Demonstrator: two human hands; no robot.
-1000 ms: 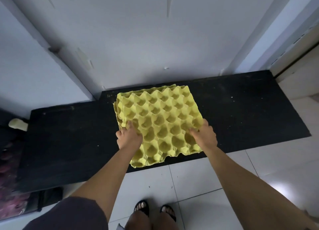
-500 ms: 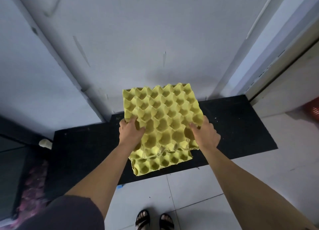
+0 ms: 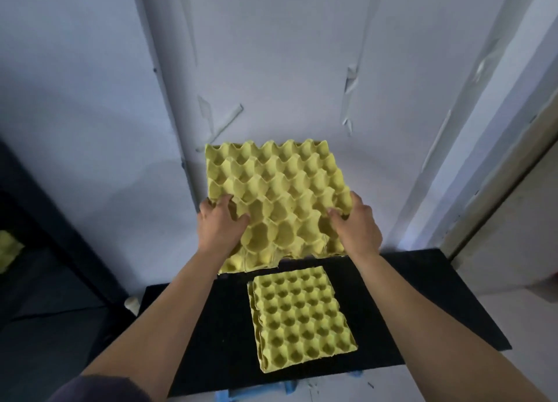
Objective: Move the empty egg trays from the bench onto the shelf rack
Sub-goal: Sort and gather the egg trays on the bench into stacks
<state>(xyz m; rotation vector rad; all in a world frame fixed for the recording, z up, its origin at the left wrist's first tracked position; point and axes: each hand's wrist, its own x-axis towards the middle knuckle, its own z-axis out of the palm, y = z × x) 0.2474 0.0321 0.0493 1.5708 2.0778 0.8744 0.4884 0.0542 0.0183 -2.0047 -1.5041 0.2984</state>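
Note:
I hold a yellow empty egg tray (image 3: 277,190) up in the air in front of the wall, well above the bench. My left hand (image 3: 219,223) grips its left edge, thumb over the cups. My right hand (image 3: 356,223) grips its right edge the same way. A stack of yellow egg trays (image 3: 302,317) lies on the black bench (image 3: 422,305) below, directly under the lifted tray. The shelf rack (image 3: 45,250) is a dark frame at the far left, with a yellow tray (image 3: 7,250) partly visible on it.
A pale wall with a vertical pipe (image 3: 169,99) stands close behind the bench. A door frame (image 3: 495,190) rises at the right. Blue tape scraps (image 3: 256,392) lie on the floor by the bench's front edge.
Both hands have raised one tray off the stack, from bench level to well above it. The remaining stack stays on the bench.

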